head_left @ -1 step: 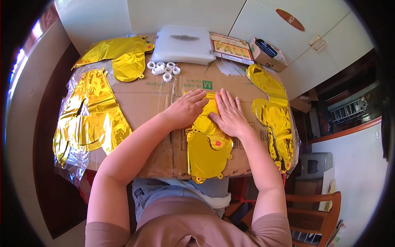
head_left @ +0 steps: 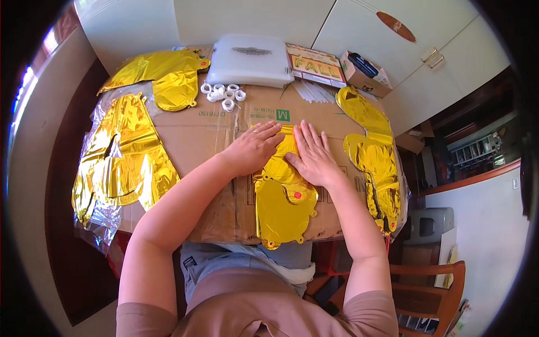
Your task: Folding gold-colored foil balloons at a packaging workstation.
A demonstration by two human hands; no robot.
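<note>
Folded gold foil (head_left: 285, 216): lies flat on cardboard (head_left: 196, 132), just R of its middle, lower end reaching near edge; has small holed tabs along rim + round red sticker (head_left: 297, 195) on flap; upper part partly hidden under hands.
L hand (head_left: 255, 147): rests palm down on foil's upper L part, nr cardboard's middle; fingers straight & close tog., flattened out, no visible grip on anything.
R hand (head_left: 314, 157): rests palm down on foil's upper R side, R of cardboard's middle; fingers extended, slightly apart, thumb out twd L hand; likewise w/o visible grip.
Far-L foil (head_left: 140, 70): gold, creased, at cardboard's far-L corner.
Near-L foil (head_left: 132, 163): gold, v. shiny, along cardboard's L side, w/ clear wrap (head_left: 106, 222) at that edge.
R foil (head_left: 379, 154): gold, long, curvy, along cardboard's R edge.
White rolls (head_left: 216, 96): clustered on cardboard's far half, L of middle.
White pack (head_left: 247, 67): sits nr middle of cardboard's far edge.
Printed box (head_left: 314, 66): flat, at cardboard's far edge, R of middle.
White sticks (head_left: 314, 92): lie just inside cardboard's far edge, R of middle.
Small carton (head_left: 376, 84): stands at cardboard's far-R corner, w/ dark item (head_left: 362, 65) in top.
Chair (head_left: 426, 270): wooden, beyond cardboard's near-R corner.
</note>
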